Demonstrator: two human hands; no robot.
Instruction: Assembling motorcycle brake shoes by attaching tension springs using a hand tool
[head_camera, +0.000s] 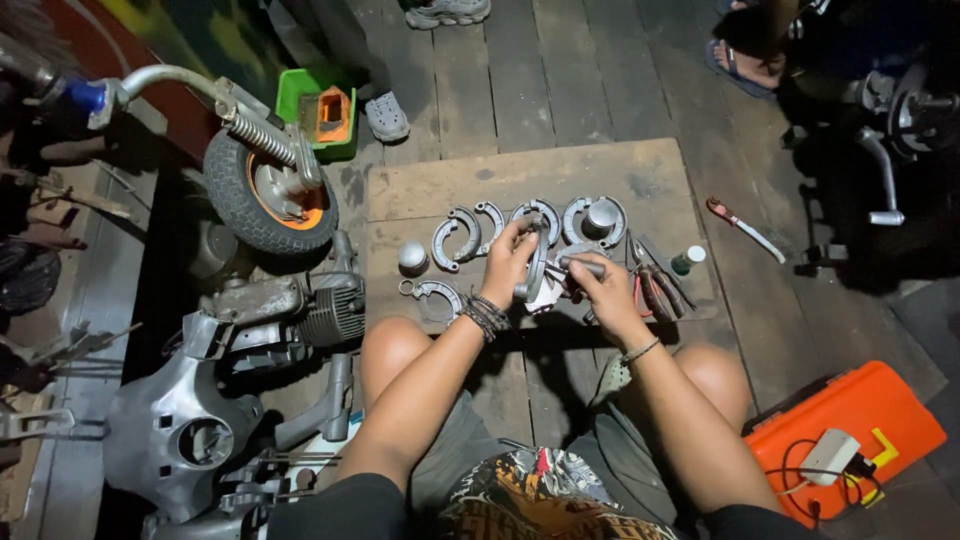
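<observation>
Here the left hand (508, 262) is closed around a curved grey brake shoe (536, 262), holding it upright just above the wooden board (640, 170), while the right hand (606, 292) grips a dark-handled tool (580, 266) whose tip meets the shoe. More brake shoes (470, 228) lie in a row on the board beyond the hands, pliers (652, 290) just right of them, and an orange case (850, 432) sits well apart by the right knee.
</observation>
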